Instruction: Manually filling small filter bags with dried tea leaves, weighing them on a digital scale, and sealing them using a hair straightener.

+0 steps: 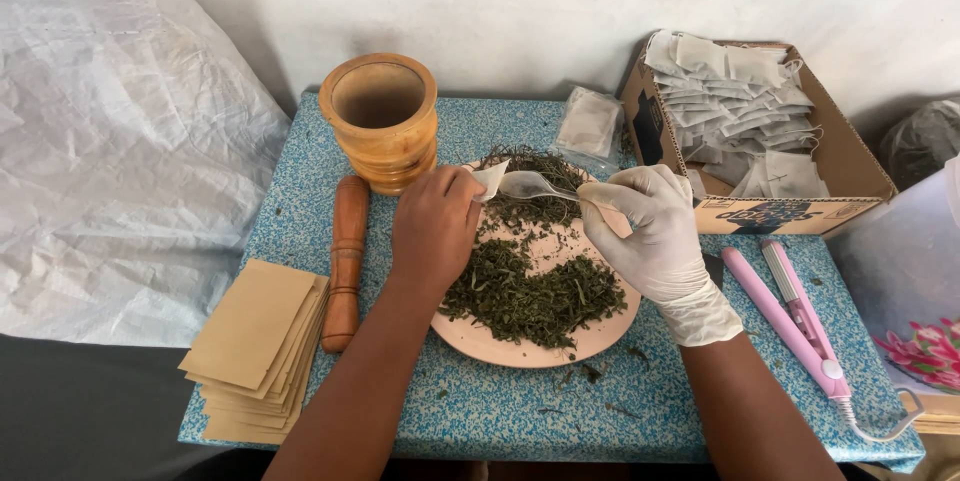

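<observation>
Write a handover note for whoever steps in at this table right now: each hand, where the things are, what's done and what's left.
Left hand: bare, pinching a small white tea bag open over the plate.
Right hand: gloved, holding a clear plastic spoon with its bowl at the bag's mouth.
Dried green herbs lie heaped on the pink plate, centre of the blue table.
Done: many filled bags sit in the cardboard box at the back right.
Left: plenty of herb remains on the plate; the tan envelopes lie stacked at front left.
Nearby: pink sealing iron on the right, wooden mortar and pestle on the left.
</observation>
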